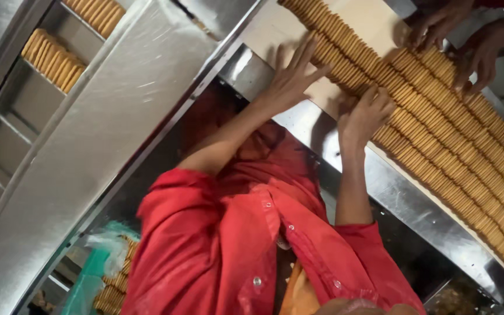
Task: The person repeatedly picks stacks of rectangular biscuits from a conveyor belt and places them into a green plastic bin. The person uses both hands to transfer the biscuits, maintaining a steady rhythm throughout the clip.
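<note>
Two hands on biscuit rows (438, 116): left hand (291, 79) splayed flat, holding nothing; right hand (366, 114) fingers curled onto biscuits. Best kept light, rows upright.

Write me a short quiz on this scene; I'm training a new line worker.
1. True or false: the left hand is spread open, at the edge of the biscuits.
2. What does the right hand touch? A) a tray B) the biscuits C) a bag
3. What colour is the shirt?
Key: 1 true; 2 B; 3 red.
</note>
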